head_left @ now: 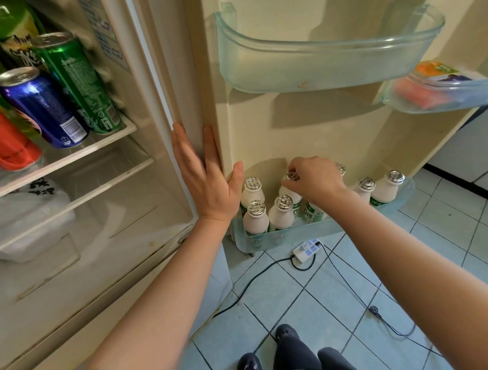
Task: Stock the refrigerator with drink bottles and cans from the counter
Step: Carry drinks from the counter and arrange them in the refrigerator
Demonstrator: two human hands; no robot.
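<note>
Several small white drink bottles with silver foil caps stand in the bottom door bin (316,230) of the open refrigerator. My right hand (316,181) pinches the cap of one white bottle (291,193) in the back row. My left hand (206,176) lies flat with straight fingers against the inner edge of the door, thumb beside the leftmost bottle (252,191). On the fridge shelf at left stand a green can (77,80), a blue can (42,107) and a red can (6,137).
A clear upper door bin (321,59) holds nothing. A second bin (441,95) at right holds colourful packets. A white bag (25,217) lies on the lower shelf. A power strip (306,250) and cables cross the tiled floor near my feet.
</note>
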